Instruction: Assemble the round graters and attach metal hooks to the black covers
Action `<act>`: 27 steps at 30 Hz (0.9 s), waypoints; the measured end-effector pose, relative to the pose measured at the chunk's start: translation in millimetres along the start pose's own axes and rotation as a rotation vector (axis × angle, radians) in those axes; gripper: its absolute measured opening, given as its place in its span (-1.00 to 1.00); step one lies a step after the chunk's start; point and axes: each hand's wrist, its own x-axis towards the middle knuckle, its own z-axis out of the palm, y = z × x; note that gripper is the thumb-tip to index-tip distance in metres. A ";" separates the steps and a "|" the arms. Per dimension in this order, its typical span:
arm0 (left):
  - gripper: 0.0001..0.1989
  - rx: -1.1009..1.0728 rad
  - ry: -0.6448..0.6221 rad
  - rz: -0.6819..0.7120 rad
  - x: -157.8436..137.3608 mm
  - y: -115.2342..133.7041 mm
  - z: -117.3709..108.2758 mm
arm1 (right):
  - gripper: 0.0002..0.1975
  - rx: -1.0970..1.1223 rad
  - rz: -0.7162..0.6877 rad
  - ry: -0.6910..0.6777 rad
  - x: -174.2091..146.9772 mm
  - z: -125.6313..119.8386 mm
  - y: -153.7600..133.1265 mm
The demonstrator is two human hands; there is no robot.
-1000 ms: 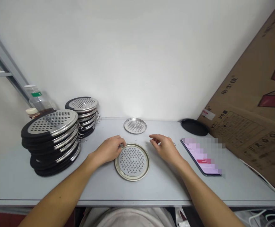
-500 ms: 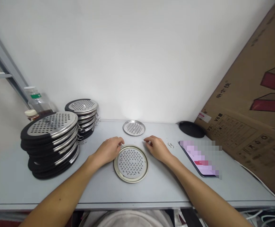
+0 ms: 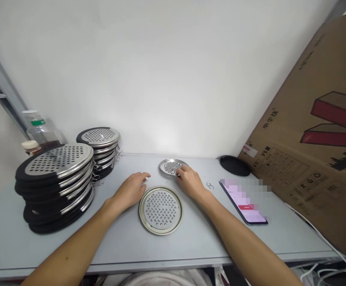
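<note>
A round metal grater disc (image 3: 160,209) with a raised rim lies flat on the table between my forearms. Beyond it, my right hand (image 3: 190,180) has its fingers closed on the near right edge of a second, smaller-looking grater disc (image 3: 168,167), partly covering it. Whether that disc is lifted off the table I cannot tell. My left hand (image 3: 132,190) holds nothing; its thumb and fingers are apart, just beyond the upper left rim of the nearer disc.
To the left stand two stacks of black-edged graters, a near stack (image 3: 56,186) and a far stack (image 3: 100,147), with bottles (image 3: 43,131) behind. On the right are small metal rings (image 3: 210,185), a phone (image 3: 244,202), a black round piece (image 3: 235,165) and a large cardboard box (image 3: 310,159).
My right hand has reached forward and taken hold of the far grater disc, which has shifted slightly right and toward me. My left hand has drawn slightly away from the nearer disc.
</note>
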 end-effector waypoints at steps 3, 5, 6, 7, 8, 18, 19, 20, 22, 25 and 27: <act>-0.56 -0.042 0.065 -0.004 0.8 1.3 0.4 | -0.76 0.007 0.026 0.111 -7.0 -12.7 4.3; -0.45 -0.087 0.126 0.002 1.6 1.9 0.8 | -0.76 0.098 0.040 0.226 -8.9 -22.3 5.1; -0.37 -0.115 0.151 0.009 2.0 2.3 0.8 | -0.77 0.188 0.060 0.297 -9.4 -27.4 5.3; -0.29 -0.149 0.169 0.013 2.2 2.9 0.3 | -0.77 0.309 0.092 0.363 -9.7 -32.5 5.6; -0.22 -0.189 0.175 0.014 2.3 3.8 -0.8 | -0.77 0.459 0.134 0.407 -9.9 -37.6 6.3; -0.28 -0.832 -0.271 -0.127 -7.3 20.8 -39.2 | -0.60 1.452 0.389 -0.212 -26.3 -43.3 18.3; -0.31 -0.855 -0.319 -0.154 -9.6 20.0 -41.7 | -0.57 1.445 0.398 -0.244 -31.4 -40.2 17.3; -0.31 -0.872 -0.362 -0.176 -12.2 18.4 -43.2 | -0.54 1.413 0.401 -0.271 -36.6 -37.2 15.5; -0.29 -0.889 -0.435 -0.202 -17.9 13.5 -43.5 | -0.50 1.279 0.380 -0.300 -45.8 -32.5 10.2; -0.26 -0.868 -0.508 -0.235 -24.2 3.8 -38.8 | -0.57 0.980 0.279 -0.267 -53.2 -29.0 -1.5; -0.26 -0.823 -0.531 -0.269 -25.4 -2.3 -34.0 | -0.62 0.816 0.195 -0.227 -54.1 -28.2 -9.2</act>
